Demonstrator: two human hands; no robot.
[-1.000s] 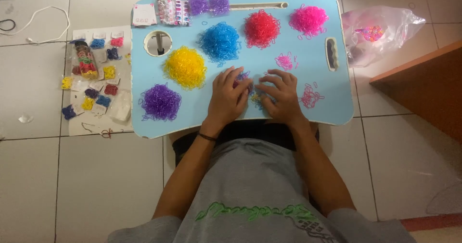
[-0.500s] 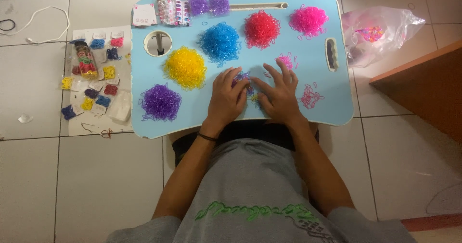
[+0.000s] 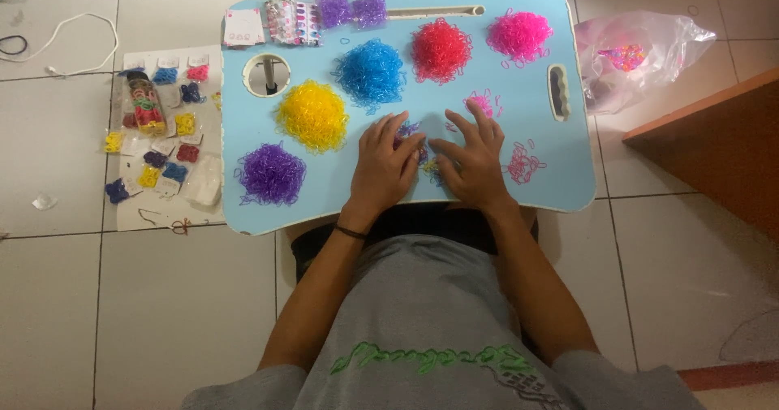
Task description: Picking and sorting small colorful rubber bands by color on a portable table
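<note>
On a light blue lap table lie sorted heaps of small rubber bands: yellow, blue, red, pink and purple. My left hand and my right hand rest flat side by side on a small mixed heap of bands in the table's middle, fingers spread and fingertips touching the bands. A few loose pink bands lie just beyond my right fingers. Neither hand holds anything that I can see.
More loose pink bands sit right of my right hand. Small packets and purple bundles line the table's far edge. A sheet with coloured band packets lies on the floor at left, a plastic bag at right, a wooden edge beyond.
Both hands slid a little away from me over the mixed heap, and the fingers have spread wider; my right fingertips now reach close to the loose pink bands.
</note>
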